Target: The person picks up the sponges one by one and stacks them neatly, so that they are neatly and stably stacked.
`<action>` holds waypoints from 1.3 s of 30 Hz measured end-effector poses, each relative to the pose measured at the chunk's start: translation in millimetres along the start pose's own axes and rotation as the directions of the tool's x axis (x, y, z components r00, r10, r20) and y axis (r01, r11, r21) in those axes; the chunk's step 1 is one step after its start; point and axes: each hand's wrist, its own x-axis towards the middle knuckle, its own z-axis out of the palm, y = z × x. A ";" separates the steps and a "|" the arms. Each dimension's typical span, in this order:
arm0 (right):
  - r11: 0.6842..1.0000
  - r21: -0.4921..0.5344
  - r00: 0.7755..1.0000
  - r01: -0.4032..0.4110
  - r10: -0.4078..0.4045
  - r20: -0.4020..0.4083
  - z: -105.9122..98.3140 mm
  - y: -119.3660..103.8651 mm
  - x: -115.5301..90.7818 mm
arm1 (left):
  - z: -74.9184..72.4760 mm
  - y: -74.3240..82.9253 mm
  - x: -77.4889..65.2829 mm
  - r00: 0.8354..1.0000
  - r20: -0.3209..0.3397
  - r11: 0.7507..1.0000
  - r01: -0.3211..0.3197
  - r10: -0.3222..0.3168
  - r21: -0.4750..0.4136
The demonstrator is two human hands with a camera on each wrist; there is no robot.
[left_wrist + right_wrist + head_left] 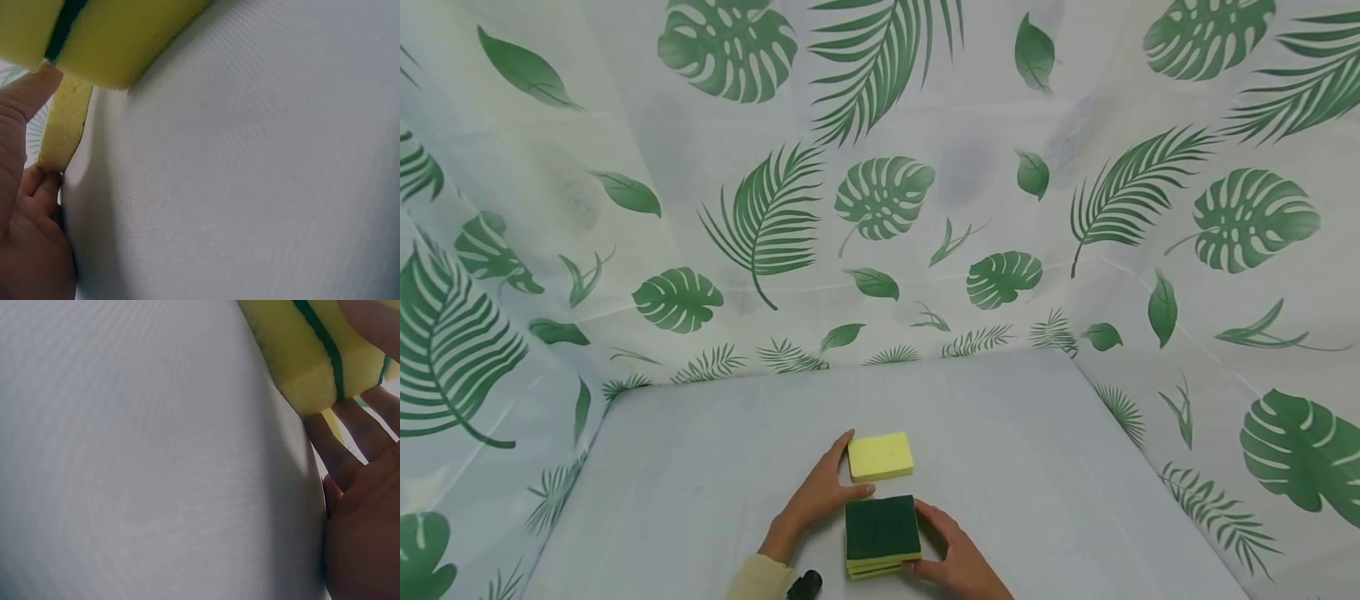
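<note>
A two-layer stack of scouring sponges lies near the front of the table, dark green pad uppermost and yellow foam at its sides. My right hand holds the stack from the right, thumb at the near side and fingers along the far right side; the yellow foam shows against those fingers. Just beyond the stack lies a single sponge, yellow face up. My left hand is at its left side, fingers touching its end. The left thumb extends between this sponge and the stack.
A pale cloth-covered table surface spreads around the sponges. Leaf-printed curtains stand behind it and along both sides. A small black device sits at the left wrist, beside a cream sleeve.
</note>
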 end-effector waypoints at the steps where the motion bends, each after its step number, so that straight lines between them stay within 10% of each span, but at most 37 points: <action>1: 1.000 0.001 1.000 -0.001 0.001 0.001 0.1 -0.4 0.0 | 0.1 0.1 0.1 1.000 -0.002 1.000 0.001 -0.001 0.004; 39: 1.000 -0.001 1.000 0.013 -0.013 -0.005 2.6 -1.2 -0.9 | -8.7 4.4 1.8 0.998 -0.056 0.997 0.023 -0.019 0.079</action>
